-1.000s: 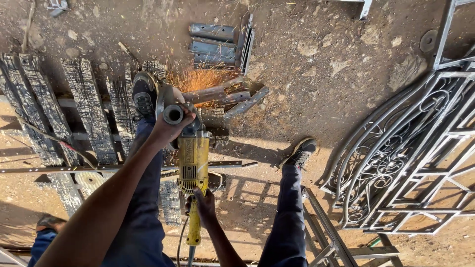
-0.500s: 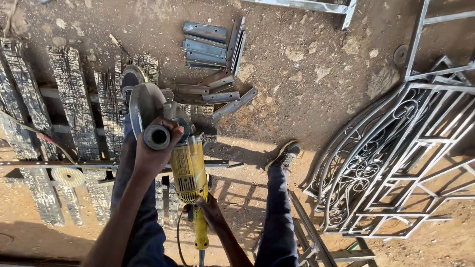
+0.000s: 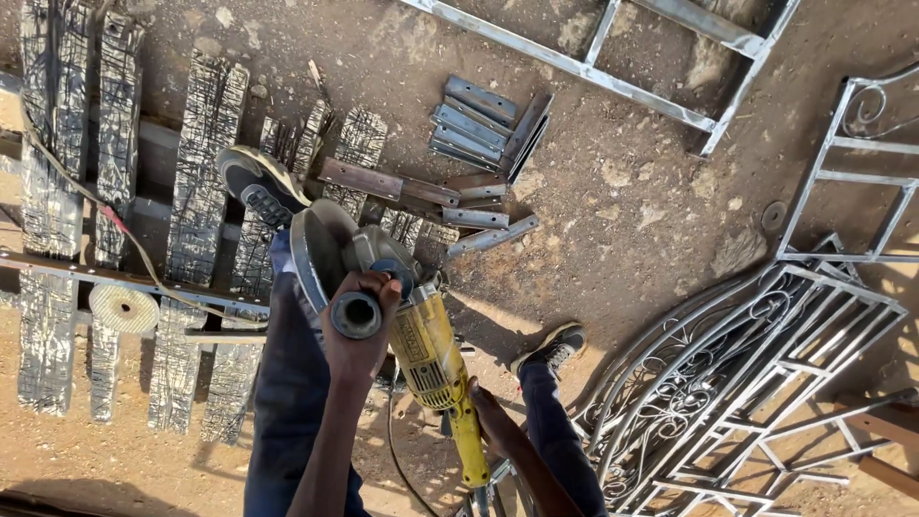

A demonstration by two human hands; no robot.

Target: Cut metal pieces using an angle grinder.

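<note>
Looking straight down at a big yellow angle grinder (image 3: 431, 354) held up off the dirt, roughly dead centre of the view, body running from the guard at 11 o'clock down to the rear grip at 5 o'clock. The left hand (image 3: 359, 330) is wrapped around the black side handle (image 3: 356, 314), fingers curled tight together over it, and you can see the round end of the handle poking out of the fist. The right hand (image 3: 483, 407) sits back on the rear grip at about 5 o'clock from the left one, but the grinder body hides most of it, so I can't tell how those fingers sit. The metal guard (image 3: 311, 254) is tilted up on edge, just beside the left shoe (image 3: 254, 187), which is planted on the row of rough, blackened metal bars (image 3: 201, 163) laid out at 9 to 11 o'clock. The right shoe (image 3: 555, 349) is on the bare ground at 3 o'clock from the grinder. At 12 o'clock there's a little stack of short flat steel pieces (image 3: 479, 120), with a couple of angle offcuts (image 3: 402, 187) below it. An ornate scrollwork gate (image 3: 728, 383) lies at 3 to 4 o'clock, a plain steel frame (image 3: 622, 77) at 1 o'clock, and a pale grinding disc (image 3: 123, 308) at 9 o'clock.
</note>
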